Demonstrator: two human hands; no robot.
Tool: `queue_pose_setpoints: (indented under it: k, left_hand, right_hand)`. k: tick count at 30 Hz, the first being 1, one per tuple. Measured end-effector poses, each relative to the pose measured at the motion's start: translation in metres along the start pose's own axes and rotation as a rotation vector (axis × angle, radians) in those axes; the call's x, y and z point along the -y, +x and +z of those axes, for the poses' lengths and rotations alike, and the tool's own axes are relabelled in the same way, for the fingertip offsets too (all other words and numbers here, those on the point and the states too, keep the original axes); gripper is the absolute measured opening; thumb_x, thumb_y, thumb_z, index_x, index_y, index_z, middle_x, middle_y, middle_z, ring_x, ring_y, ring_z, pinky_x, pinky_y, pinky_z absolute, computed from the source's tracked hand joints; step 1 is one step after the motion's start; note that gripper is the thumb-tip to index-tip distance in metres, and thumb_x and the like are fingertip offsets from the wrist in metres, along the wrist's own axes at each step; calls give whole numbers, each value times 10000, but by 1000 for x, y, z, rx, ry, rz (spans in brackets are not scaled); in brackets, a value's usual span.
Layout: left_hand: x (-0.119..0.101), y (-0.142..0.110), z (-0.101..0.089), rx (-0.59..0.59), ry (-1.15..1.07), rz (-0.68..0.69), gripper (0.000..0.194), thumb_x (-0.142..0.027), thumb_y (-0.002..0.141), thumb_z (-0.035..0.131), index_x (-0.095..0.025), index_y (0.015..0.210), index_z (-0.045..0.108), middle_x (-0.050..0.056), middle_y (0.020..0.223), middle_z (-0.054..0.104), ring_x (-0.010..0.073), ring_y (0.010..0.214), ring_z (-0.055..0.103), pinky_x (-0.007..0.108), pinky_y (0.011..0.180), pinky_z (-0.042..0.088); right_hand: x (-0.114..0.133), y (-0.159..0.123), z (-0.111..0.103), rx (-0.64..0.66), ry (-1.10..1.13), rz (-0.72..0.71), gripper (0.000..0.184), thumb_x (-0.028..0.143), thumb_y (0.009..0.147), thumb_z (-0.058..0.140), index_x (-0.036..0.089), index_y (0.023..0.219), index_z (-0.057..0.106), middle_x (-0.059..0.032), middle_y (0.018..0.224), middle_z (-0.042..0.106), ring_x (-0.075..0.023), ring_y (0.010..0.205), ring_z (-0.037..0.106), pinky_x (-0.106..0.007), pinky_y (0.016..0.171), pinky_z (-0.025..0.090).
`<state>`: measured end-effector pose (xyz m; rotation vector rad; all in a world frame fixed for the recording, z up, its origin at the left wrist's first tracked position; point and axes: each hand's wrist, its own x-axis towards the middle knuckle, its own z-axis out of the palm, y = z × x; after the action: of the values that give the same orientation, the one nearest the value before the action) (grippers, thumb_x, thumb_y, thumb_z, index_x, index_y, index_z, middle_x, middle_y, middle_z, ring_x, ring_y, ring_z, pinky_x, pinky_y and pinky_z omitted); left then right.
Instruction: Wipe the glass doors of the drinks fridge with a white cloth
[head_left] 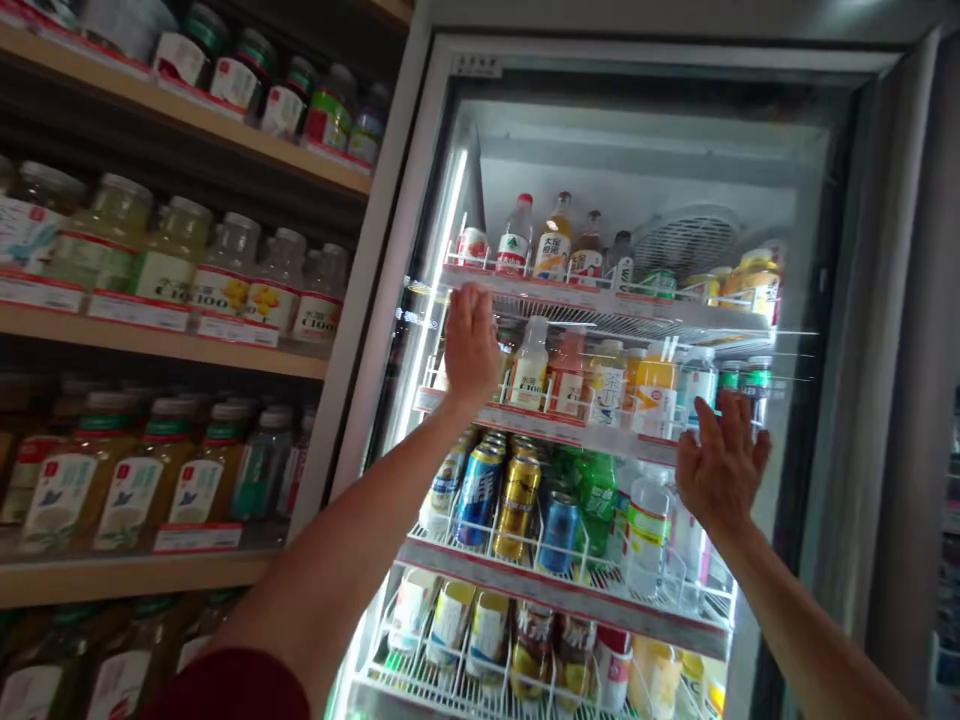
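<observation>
You are holding nothing yet, with your flat left hand (472, 343) near the left edge and your right hand (721, 465), fingers apart, near the right edge of the glass fridge door (660, 55), which seems to be standing shut before bottles (529, 368) and cans (517, 505).

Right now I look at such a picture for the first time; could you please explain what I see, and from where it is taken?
There is no machine at work here. A camera worn on a person's head looks forward at that person's own bare left hand and right hand. Both are raised before a lit drinks fridge; whether they touch it is hard to tell. Neither seems to hold anything. Inside stand bottles and cans. At the picture's left, wooden shelves carry more bottles.
</observation>
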<state>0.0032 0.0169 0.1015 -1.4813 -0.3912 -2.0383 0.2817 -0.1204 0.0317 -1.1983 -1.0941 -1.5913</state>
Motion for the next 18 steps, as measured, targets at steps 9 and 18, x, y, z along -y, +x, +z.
queue_pose_setpoints:
  k: [9,18]
  left_hand:
    - [-26,1,19,78,-12,210,545,-138,891,265,-247,1411,147,59,1431,326,220,1360,201,467,1090,315]
    - [-81,-12,37,350,-54,631,503,-132,866,343,-208,1361,293,25,1402,387,170,1359,199,356,1099,312]
  right_hand:
    - [-2,-2,-3,15,18,-26,459,282,857,399,192,1306,417,-129,1422,350,-275,1338,265,-518,1059,190]
    - [-20,28,-5,19,41,-42,490,278,858,411,189,1338,373,-129,1424,348,-282,1334,271,-533,1063,182]
